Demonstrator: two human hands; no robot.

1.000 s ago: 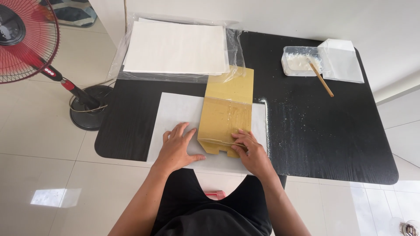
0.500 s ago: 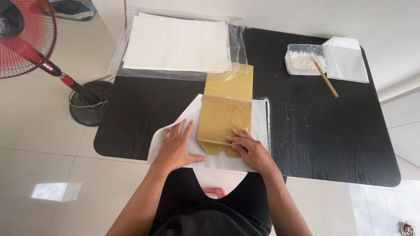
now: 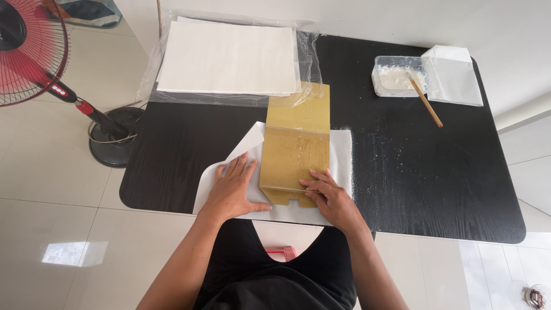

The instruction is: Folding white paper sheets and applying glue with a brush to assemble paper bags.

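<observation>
A flat yellow-brown cardboard piece [image 3: 298, 140] lies lengthwise on a white paper sheet [image 3: 341, 152] at the near edge of the black table [image 3: 436, 183]. My left hand [image 3: 232, 186] rests flat, fingers spread, on the paper just left of the cardboard, thumb near its lower corner. My right hand [image 3: 327, 198] presses with its fingertips on the cardboard's near end, close to a small notch. The paper's far left corner is lifted and folded toward the cardboard.
A stack of white sheets in clear plastic wrap [image 3: 229, 57] lies at the table's far left. A clear tub of white paste [image 3: 396, 77] with a wooden stick [image 3: 426, 102] stands far right beside its lid [image 3: 456, 74]. A red fan [image 3: 34, 57] stands on the floor, left.
The paper's left side has lifted and slanted toward the cardboard. My left hand has shifted slightly on it. My right hand stays on the cardboard's near end.
</observation>
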